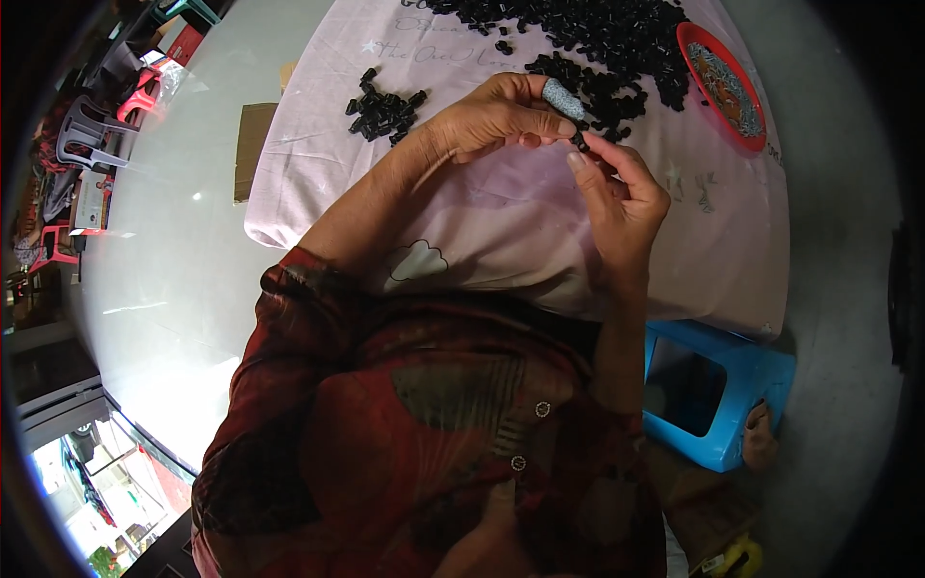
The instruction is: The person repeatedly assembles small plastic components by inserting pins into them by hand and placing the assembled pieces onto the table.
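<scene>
Both hands meet above the pale cloth-covered table (501, 222) — the left hand (496, 116), palm down with a grey fabric cot on its forefinger, and the right hand (621, 197), fingers raised, pinch one small black plastic piece (578, 141) between their tips. Its long axis is too small to tell. Beyond the grip lies a heap of black pieces (597, 48), a smaller cluster (385, 111) to its left — a red dish (689, 43) to its right.

Matt pale cloth (501, 222) covers surface; on it matt black plastic pieces (617, 39), glossy red plastic tray (696, 60); beside it glossy blue plastic stool (761, 385).
</scene>
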`<state>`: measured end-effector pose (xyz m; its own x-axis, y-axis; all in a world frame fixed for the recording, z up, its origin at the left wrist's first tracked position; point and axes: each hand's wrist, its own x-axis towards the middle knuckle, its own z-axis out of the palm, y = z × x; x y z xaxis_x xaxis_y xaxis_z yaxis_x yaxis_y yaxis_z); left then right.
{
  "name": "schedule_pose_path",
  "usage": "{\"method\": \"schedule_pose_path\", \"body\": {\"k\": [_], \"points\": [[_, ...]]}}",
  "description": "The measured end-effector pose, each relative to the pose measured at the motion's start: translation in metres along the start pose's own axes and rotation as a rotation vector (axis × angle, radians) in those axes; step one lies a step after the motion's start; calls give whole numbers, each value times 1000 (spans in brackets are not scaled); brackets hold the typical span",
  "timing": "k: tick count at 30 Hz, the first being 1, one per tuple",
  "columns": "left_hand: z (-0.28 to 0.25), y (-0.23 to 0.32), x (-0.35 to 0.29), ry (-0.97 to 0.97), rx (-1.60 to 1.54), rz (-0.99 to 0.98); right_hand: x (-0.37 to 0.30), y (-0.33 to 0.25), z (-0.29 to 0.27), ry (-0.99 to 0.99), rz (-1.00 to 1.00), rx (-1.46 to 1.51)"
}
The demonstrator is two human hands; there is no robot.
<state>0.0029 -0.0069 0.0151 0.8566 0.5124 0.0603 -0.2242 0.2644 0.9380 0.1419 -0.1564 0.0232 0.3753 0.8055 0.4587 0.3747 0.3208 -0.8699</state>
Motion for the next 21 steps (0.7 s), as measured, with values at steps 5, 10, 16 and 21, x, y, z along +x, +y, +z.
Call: {"method": "schedule_pose_path", "body": {"k": [5, 10, 16, 21], "points": [[-4, 4, -3, -89, 28, -61, 8, -9, -12, -252, 1, -163], [-2, 1, -1, -71, 72, -166, 5, 7, -8, -175, -103, -200], [12, -1, -8, -94, 283, -209, 7, -2, -9, -168, -282, -473], [7, -3, -10, -170, 489, -96, 12, -6, -15, -371, -353, -673]]}}
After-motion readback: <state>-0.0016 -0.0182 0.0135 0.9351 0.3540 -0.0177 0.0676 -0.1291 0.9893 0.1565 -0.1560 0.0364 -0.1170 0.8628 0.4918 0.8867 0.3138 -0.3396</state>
